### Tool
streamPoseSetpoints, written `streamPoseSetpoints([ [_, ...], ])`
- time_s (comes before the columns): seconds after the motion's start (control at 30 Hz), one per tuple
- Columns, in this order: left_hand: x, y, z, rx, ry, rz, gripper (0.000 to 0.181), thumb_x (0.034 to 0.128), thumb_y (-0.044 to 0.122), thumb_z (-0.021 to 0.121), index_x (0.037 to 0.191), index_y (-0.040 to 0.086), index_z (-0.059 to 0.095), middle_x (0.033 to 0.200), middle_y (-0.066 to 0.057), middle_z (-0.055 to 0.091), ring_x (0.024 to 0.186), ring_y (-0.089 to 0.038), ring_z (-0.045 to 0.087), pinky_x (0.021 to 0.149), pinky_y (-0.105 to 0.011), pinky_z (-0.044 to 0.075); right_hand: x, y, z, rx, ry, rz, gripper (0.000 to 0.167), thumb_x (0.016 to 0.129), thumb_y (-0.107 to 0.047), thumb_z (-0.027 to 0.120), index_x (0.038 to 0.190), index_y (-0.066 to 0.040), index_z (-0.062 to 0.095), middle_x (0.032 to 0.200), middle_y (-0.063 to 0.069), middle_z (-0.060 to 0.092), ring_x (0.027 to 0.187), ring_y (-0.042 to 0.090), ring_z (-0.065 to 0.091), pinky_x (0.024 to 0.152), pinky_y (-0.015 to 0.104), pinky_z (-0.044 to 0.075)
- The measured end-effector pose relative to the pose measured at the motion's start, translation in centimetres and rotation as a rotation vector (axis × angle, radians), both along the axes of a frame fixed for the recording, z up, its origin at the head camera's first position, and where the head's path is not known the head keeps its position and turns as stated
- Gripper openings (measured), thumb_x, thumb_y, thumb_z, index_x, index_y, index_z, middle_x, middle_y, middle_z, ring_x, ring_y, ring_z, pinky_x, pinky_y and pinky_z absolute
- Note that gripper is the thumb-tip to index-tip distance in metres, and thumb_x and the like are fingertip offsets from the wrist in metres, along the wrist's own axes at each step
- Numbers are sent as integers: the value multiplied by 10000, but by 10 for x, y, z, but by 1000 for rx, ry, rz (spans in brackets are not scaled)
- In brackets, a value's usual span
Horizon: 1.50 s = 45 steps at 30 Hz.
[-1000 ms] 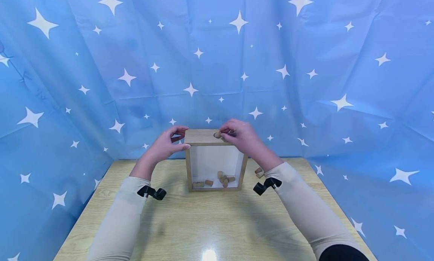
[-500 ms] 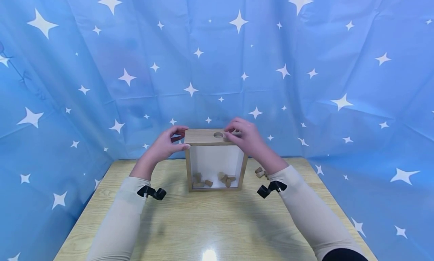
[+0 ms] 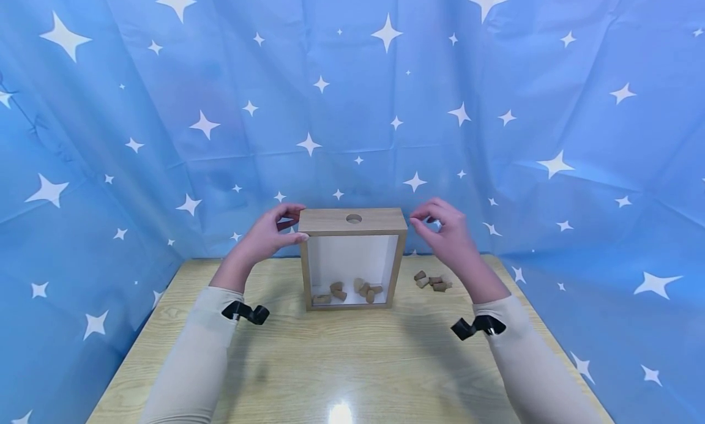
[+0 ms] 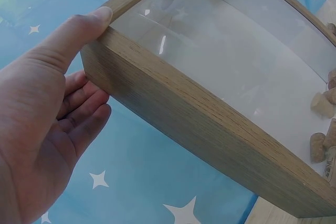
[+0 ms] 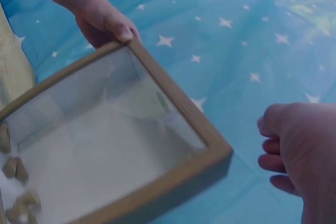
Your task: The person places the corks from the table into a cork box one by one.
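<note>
A shadow-box frame point(image 3: 325, 221) of wood with a clear front stands upright on the table, a round hole point(image 3: 354, 218) in its top. Several corks point(image 3: 370, 289) lie inside along its bottom. My left hand point(image 3: 265, 234) grips the box's upper left corner; in the left wrist view the thumb point(image 4: 86, 27) presses the front edge and the fingers reach behind. My right hand point(image 3: 445, 228) is in the air just right of the box, apart from it. In the right wrist view its fingers point(image 5: 275, 163) are loosely curled with nothing seen in them.
A small pile of loose corks point(image 3: 439, 286) lies on the wooden table point(image 3: 308, 363), right of the box and below my right hand. A blue curtain with white stars point(image 3: 352, 106) hangs close behind the table and at both sides.
My right hand let a cork go into the hole and moved right, away from the box. One more cork lies inside, now at the lower left group. The left hand stayed put.
</note>
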State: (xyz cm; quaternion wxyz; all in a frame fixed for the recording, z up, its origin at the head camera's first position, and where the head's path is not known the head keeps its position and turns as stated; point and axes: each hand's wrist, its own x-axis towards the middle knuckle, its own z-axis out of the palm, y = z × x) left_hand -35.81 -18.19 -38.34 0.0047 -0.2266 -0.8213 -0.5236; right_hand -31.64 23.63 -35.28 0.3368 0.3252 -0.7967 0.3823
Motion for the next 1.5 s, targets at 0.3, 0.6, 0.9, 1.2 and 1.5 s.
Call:
streamPoseSetpoints([
  [0.3, 0, -1, 0, -7, -3, 8, 723, 983, 311, 891, 1599, 156, 545, 1533, -133, 546, 1525, -391, 489, 1237, -586, 457, 5, 38, -20, 8, -12, -104, 119, 970, 72, 811, 978, -46, 819, 983, 53, 754, 904, 197, 680, 814, 266, 586],
  [0.6, -2, 0, -2, -8, -2, 3, 724, 982, 312, 892, 1599, 159, 544, 1528, -129, 549, 1527, -384, 489, 1238, -578, 459, 10, 66, -40, 48, -108, -187, 55, 999, 22, 799, 1028, -24, 812, 993, 51, 724, 902, 118, 633, 801, 263, 583],
  [0.9, -2, -1, -3, -4, -5, 2, 718, 986, 304, 889, 1600, 165, 544, 1524, -128, 546, 1529, -385, 487, 1229, -572, 471, 12, 85, -67, 99, -293, -253, 120, 1042, -81, 793, 1153, -37, 797, 1109, 93, 720, 986, 245, 688, 811, 175, 545],
  [1.2, -4, -1, -2, 10, -20, -7, 733, 976, 307, 899, 1601, 168, 544, 1529, -122, 540, 1541, -382, 478, 1200, -558, 507, 6, 99, -95, 145, -397, -283, 188, 1056, -157, 794, 1211, -53, 776, 1185, 141, 709, 1056, 302, 699, 860, 407, 589],
  [1.5, -3, -1, -2, 9, -14, -1, 731, 976, 304, 899, 1601, 166, 546, 1523, -122, 546, 1531, -385, 487, 1208, -573, 495, -1, 106, -121, 167, -483, -269, 228, 1041, -107, 795, 1239, 0, 757, 1239, 183, 668, 1126, 401, 687, 897, 517, 600],
])
